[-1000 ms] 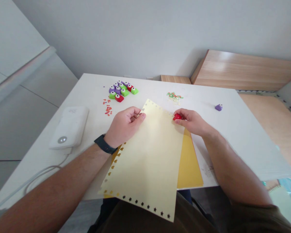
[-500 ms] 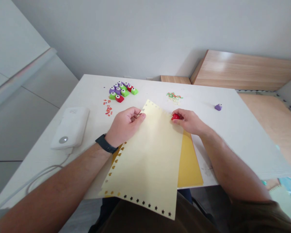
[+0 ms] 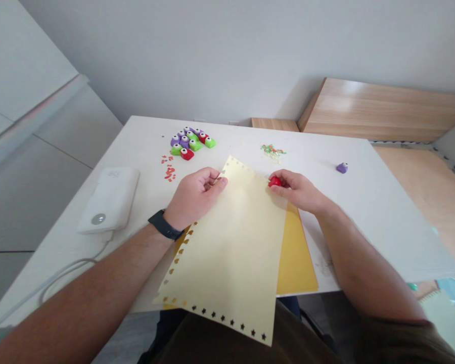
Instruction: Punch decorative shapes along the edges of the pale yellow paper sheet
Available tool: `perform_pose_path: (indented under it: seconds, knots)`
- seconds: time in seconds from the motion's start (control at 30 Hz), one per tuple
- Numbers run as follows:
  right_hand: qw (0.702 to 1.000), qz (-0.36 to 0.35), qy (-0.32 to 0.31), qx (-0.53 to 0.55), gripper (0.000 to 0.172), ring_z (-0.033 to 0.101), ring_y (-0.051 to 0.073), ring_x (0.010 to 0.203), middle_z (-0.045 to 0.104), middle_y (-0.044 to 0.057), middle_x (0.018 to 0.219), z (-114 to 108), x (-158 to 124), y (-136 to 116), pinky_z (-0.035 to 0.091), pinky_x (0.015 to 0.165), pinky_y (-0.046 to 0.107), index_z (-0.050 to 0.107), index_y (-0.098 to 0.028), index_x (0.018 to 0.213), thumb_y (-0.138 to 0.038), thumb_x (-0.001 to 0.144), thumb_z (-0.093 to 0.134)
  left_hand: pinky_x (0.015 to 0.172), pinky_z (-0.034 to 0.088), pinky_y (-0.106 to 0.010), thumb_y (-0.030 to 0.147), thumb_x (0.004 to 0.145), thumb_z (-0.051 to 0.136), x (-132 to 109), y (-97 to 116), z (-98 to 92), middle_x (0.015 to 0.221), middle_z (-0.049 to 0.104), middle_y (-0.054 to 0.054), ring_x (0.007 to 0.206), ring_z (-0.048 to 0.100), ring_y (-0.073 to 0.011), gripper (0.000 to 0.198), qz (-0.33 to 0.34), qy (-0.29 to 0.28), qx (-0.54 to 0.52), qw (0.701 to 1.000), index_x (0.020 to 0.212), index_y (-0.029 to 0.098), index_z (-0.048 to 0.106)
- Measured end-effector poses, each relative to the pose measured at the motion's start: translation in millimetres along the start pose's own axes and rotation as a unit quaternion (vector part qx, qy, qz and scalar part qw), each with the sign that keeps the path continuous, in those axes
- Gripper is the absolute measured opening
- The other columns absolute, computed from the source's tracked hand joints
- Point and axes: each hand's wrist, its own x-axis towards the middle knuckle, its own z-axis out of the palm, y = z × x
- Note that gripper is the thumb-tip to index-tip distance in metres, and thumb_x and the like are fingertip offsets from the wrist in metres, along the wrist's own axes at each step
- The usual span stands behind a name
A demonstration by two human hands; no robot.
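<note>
A pale yellow sheet of paper point(image 3: 231, 242) with star and heart holes along its edges is held up over the table. My left hand point(image 3: 197, 194) pinches its upper left edge between thumb and fingers. At the upper right edge, my right hand point(image 3: 298, 189) is closed around a red craft punch point(image 3: 275, 181), which sits at the paper's border. Beneath the sheet lies darker yellow paper point(image 3: 298, 258). Beyond my left hand stand several purple, green and red punches point(image 3: 192, 144) with eye-like white tops, grouped together.
Small red paper cutouts point(image 3: 169, 173) lie left of centre, and a pile of green, orange and pale cutouts point(image 3: 273, 151) at the back. One purple punch point(image 3: 342, 167) stands alone at right. A white power bank point(image 3: 111, 199) with a cable point(image 3: 76, 263) is at left.
The two hands keep their holds on the paper and the red punch, almost unmoved. The paper's lower edge has shifted very slightly.
</note>
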Motion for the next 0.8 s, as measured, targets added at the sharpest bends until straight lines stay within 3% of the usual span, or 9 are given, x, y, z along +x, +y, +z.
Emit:
perform_pose_path:
  seconds: [0.3, 0.53, 0.8]
  knots:
    - [0.993, 0.022, 0.042, 0.107, 0.037, 0.065, 0.02, 0.091, 0.073, 0.004, 0.102, -1.4, 2.9, 2.8, 0.051, 0.083, 0.035, 0.07, -0.022, 0.11, -0.053, 0.09, 0.073, 0.06, 0.042, -0.026, 0.048, 0.094, 0.069, 0.2, 0.3, 0.2, 0.081, 0.071, -0.001, 0.065, 0.059, -0.0156, 0.028, -0.003, -0.001, -0.003, 1.0, 0.094, 0.02, 0.066]
    - [0.98, 0.051, 0.088, 0.173, 0.043, 0.062, 0.017, 0.082, 0.072, 0.004, 0.094, -2.1, 6.7, -1.1, 0.047, 0.075, 0.032, 0.069, -0.021, 0.104, -0.056, 0.083, 0.079, 0.059, 0.041, -0.026, 0.05, 0.094, 0.069, 0.0, 0.7, 0.5, 0.08, 0.07, -0.001, 0.064, 0.057, -0.0152, 0.03, -0.003, 0.0, -0.006, 1.0, 0.093, 0.02, 0.066]
    - [0.971, 0.065, 0.104, 0.206, 0.041, 0.071, 0.019, 0.09, 0.077, 0.008, 0.109, -3.5, 9.1, 5.1, 0.048, 0.072, 0.031, 0.069, -0.022, 0.104, -0.06, 0.089, 0.074, 0.06, 0.042, -0.026, 0.051, 0.094, 0.069, 0.1, 1.0, 0.6, 0.081, 0.07, -0.001, 0.065, 0.059, -0.0158, 0.031, -0.003, 0.003, 0.0, 1.0, 0.093, 0.02, 0.066]
